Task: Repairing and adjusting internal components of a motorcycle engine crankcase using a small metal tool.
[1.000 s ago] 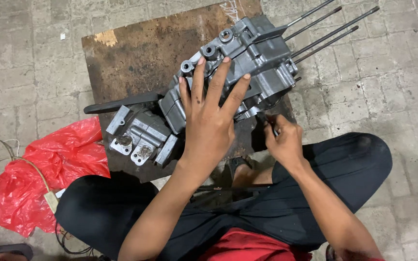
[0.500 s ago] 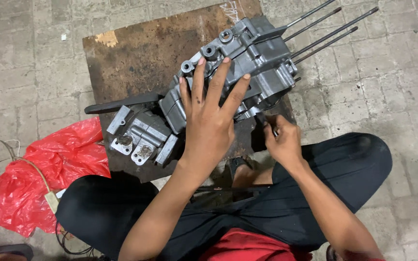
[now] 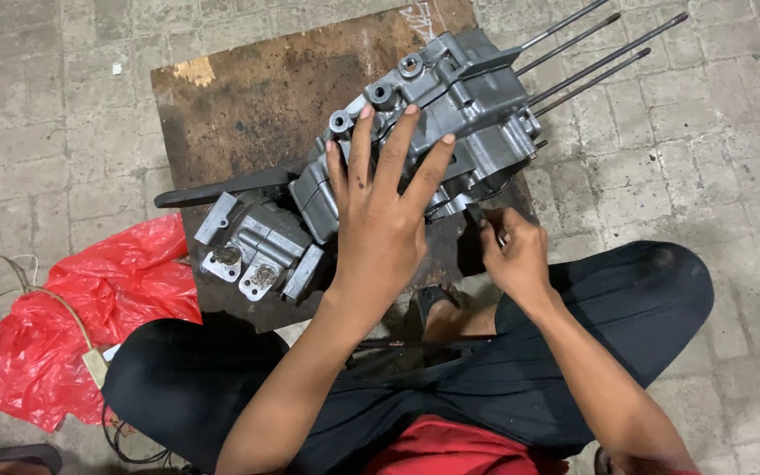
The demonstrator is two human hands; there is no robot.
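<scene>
While the person sits cross-legged at the bottom of the frame, the right hand (image 3: 514, 255) pinches a small dark tool (image 3: 484, 220) against the near lower edge of the grey engine casing (image 3: 433, 132). The left hand (image 3: 380, 220) lies flat on top, fingers spread, nearer its middle. The casing rests on a rusty metal plate (image 3: 248, 105) at centre frame, its long axis slanting from lower left to upper right, where long studs (image 3: 600, 48) project. A red plastic bag (image 3: 72, 317) lies lower left.

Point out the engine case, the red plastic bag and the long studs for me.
engine case (image 3: 477, 97): head view, on its grey upper body.
red plastic bag (image 3: 90, 308): head view, on its crumpled middle.
long studs (image 3: 604, 48): head view, midway along one rod.
</scene>
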